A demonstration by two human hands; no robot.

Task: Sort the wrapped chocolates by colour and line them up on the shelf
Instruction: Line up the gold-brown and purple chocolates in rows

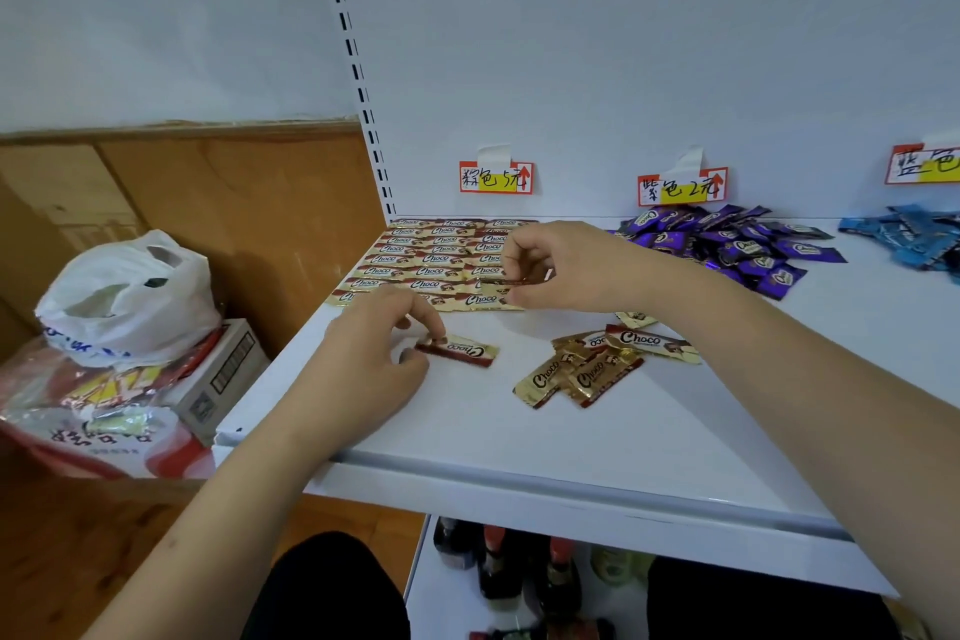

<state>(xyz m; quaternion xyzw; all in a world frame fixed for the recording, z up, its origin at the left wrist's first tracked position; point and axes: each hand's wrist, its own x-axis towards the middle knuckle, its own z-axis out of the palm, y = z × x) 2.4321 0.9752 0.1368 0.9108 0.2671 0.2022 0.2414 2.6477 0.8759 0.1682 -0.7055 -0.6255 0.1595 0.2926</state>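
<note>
Head view. Both hands work over the white shelf [519,437] at frame centre. The left hand [371,353] pinches one end of a gold-and-brown wrapped chocolate [460,350] that lies flat on the shelf, judged to be a pick-up or a straightening move. The right hand [558,268] pinches a second brown chocolate [524,280] between thumb and fingers, just above the near right corner of the laid-out brown rows [434,257], probably to extend the front row.

The rows sit at upper centre, wrappers parallel and edge to edge, logos facing up for display. A small loose pile of brown chocolates [597,366] waits just right of centre, within reach of either hand. A purple heap [727,244] and a blue heap [914,237] lie unsorted toward the upper right.

Wrappers read "Choco". Handwritten tags [496,177] on the back panel carry colour names and prices; the exact characters are partly unclear.
</note>
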